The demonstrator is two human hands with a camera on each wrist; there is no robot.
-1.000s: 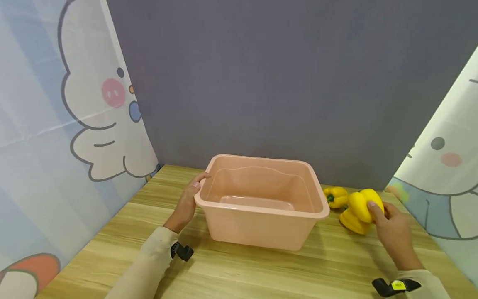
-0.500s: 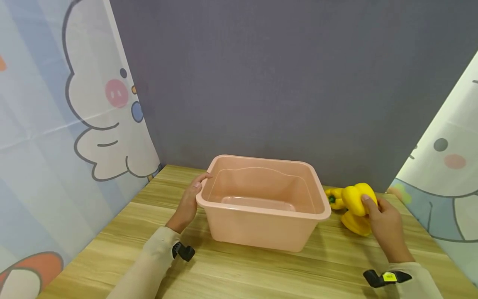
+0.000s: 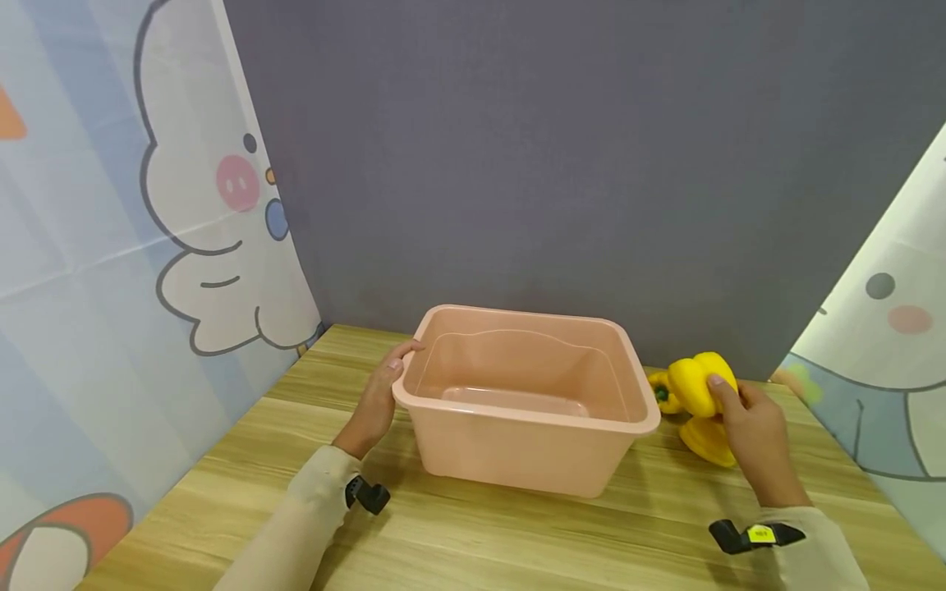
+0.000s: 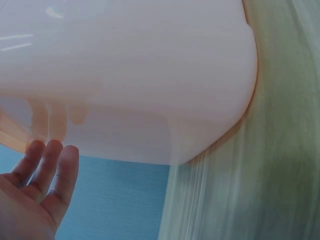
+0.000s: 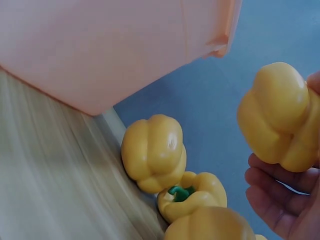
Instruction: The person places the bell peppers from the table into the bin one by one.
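A pink plastic basin [image 3: 510, 451] stands on the wooden table, with nothing visible inside. At its left side my left hand [image 3: 371, 412] holds the rim; three fingers [image 4: 62, 175] show against the outer wall in the left wrist view. My right hand [image 3: 761, 443] grips a yellow bell pepper [image 3: 693, 387] between thumb and fingers, raised off the table right of the basin. Below it lies another yellow bell pepper [image 3: 705, 443]. Farther back a yellow bell pepper with a green stem [image 5: 195, 195] is partly hidden in the head view. The right wrist view shows several peppers lying close together.
A dark grey panel [image 3: 517, 164] rises behind the table [image 3: 443, 542]. Cartoon-printed cloths hang at the left [image 3: 81, 328] and right [image 3: 887, 369]. Black wrist cameras are strapped on the left [image 3: 367, 496] and right [image 3: 757, 537] wrists.
My right hand has lifted the bell pepper up and carried it leftward, off the pepper below it. My left hand stays on the basin's rim. The head view has shifted slightly.
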